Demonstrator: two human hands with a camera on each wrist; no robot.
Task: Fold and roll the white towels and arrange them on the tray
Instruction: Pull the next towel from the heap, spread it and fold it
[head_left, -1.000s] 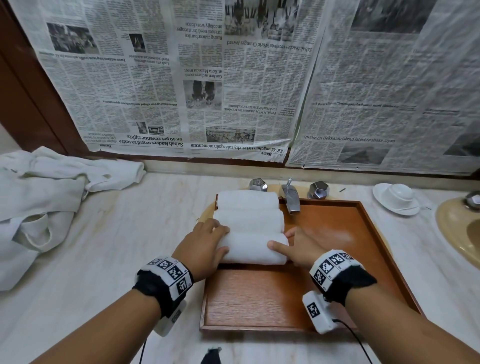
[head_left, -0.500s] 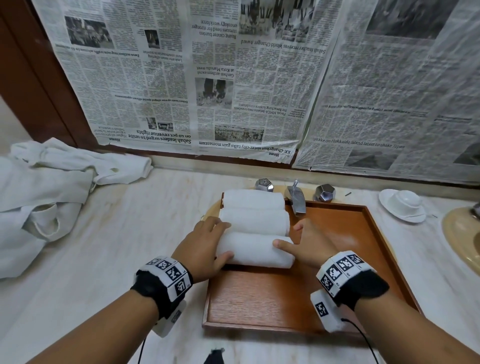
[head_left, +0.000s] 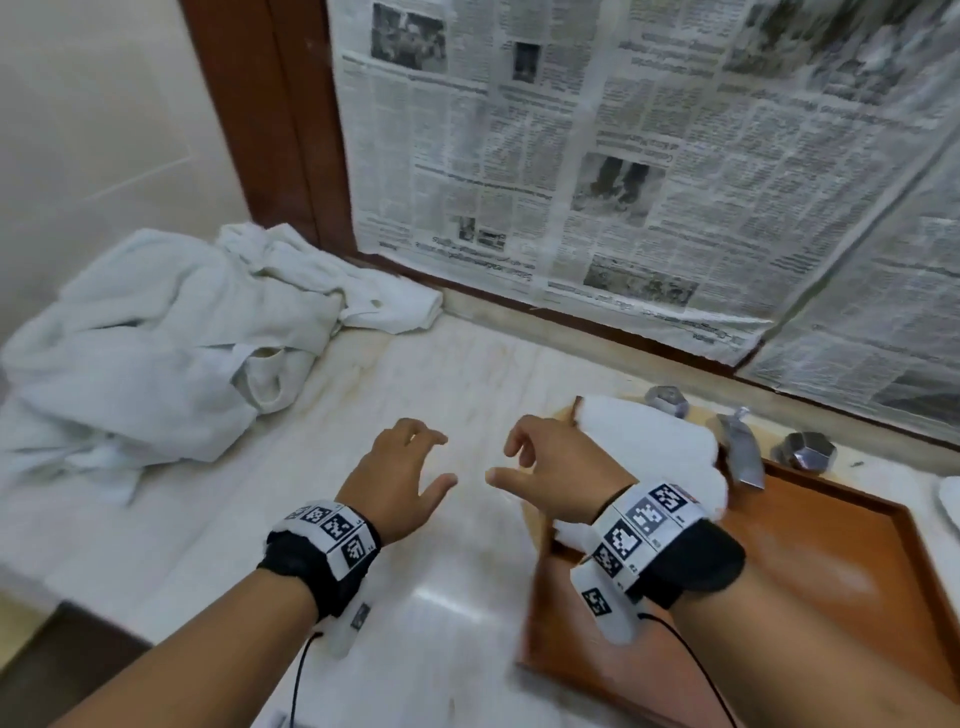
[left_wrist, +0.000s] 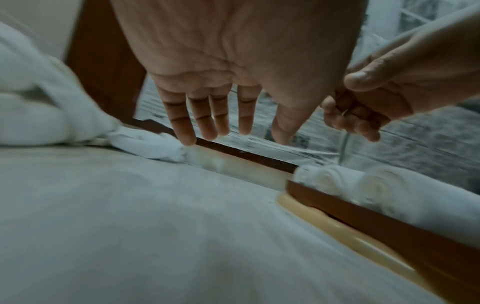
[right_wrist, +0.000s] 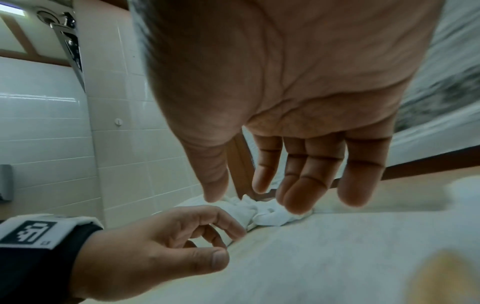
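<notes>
Left hand (head_left: 397, 480) and right hand (head_left: 558, 470) empty, fingers loose, frame centre, rolled towels (head_left: 660, 447) on tray (head_left: 831, 571) right, unfolded towels (head_left: 156, 343) upper left

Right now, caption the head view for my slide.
Both hands, left and right, hover empty between towel pile and tray of rolls.

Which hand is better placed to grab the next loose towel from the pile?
Left. The left hand hovers empty over the counter on the side of the loose towel pile; the right hand, also empty, sits nearer the tray and rolled towels, farther from the pile.
</notes>
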